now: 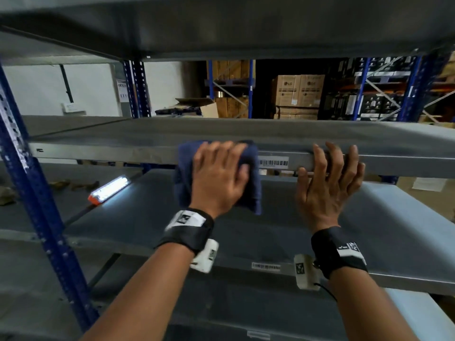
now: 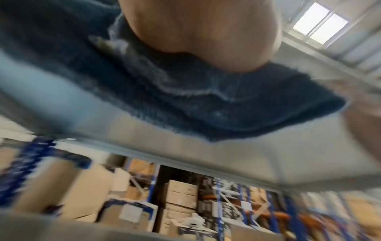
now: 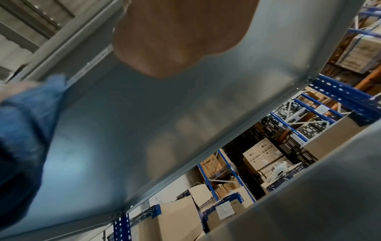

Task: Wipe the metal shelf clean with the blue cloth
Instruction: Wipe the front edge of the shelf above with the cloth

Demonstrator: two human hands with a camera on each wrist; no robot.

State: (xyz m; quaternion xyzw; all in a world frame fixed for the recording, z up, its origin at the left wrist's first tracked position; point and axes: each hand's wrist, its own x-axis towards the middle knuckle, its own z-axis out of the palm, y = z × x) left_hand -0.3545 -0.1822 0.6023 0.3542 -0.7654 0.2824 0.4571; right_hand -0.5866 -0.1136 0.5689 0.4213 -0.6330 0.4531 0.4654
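A dark blue cloth [image 1: 183,183] is draped over the front edge of the grey metal shelf [image 1: 221,131]. My left hand [image 1: 219,173] presses it there, palm against the front face and fingers reaching just over the top. The left wrist view shows the cloth [image 2: 226,114] bunched under the heel of that hand [image 2: 195,24], hanging down the shelf lip [image 2: 226,154]. To the right, my right hand [image 1: 330,173] grips the same edge, fingers on top and thumb under the lip. In the right wrist view, the right hand's palm [image 3: 175,32] is against the shelf's underside [image 3: 144,122], with the cloth [image 3: 24,122] at far left.
A barcode label [image 1: 273,163] sits on the lip between my hands. A lit lamp with an orange end [image 1: 109,189] lies on the lower shelf [image 1: 369,217]. A blue perforated upright [image 1: 37,180] stands at left; another shelf [image 1: 221,25] hangs overhead. Cardboard boxes [image 1: 298,91] fill racks behind.
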